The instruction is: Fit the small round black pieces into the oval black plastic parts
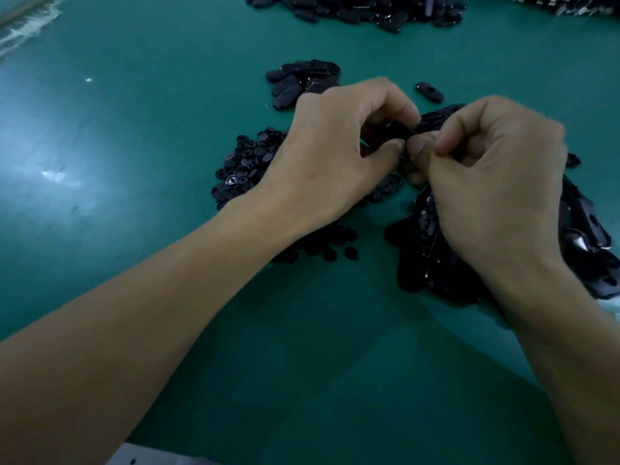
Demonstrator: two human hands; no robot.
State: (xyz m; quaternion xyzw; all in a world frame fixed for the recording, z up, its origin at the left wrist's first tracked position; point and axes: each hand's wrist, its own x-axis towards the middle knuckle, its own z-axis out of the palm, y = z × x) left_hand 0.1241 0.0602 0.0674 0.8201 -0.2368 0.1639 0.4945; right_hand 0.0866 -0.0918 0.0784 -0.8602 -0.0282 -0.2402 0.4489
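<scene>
Green table (pixel 134 229). Ovals (pixel 432 273) heaped at 4 o'clock, partly under right hand (pixel 496 196); rounds (pixel 241 162) at 9 o'clock, partly under left hand (pixel 328 156). Both hands curled tight, fingertips pinching one oval part (pixel 401 129) between them, clear of the table. Round in the pinch: cannot tell. Stack (pixel 302 78) at 12 o'clock, heap (pixel 352 8) beyond. Risk: round seats tilted, pops free, and gets lost among the loose rounds.
</scene>
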